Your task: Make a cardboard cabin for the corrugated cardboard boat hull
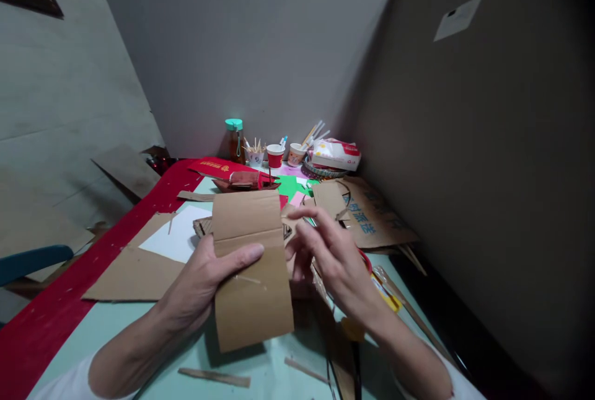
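Fingers [246,255] of the left hand [204,279] are closed on the cardboard piece [251,270]: the thumb lies flat across its front face, near the left edge and just under the fold line, and the other fingers are hidden behind the sheet. The right hand [332,257] is at the right edge of the sheet, with its fingers loosely curled and their tips close together; whether they pinch the edge or something small I cannot tell.

The cardboard piece is held up over the pale green table [274,369], in the near middle of the scene, in front of a larger flat cardboard sheet [134,273] to the left and a printed cardboard flap [372,217] on the far right.

It seems light and quite stiff, but it will bend easily along the crease across its upper part. Its matte surface should not slip. The side edges below the crease look like the best places to hold it.
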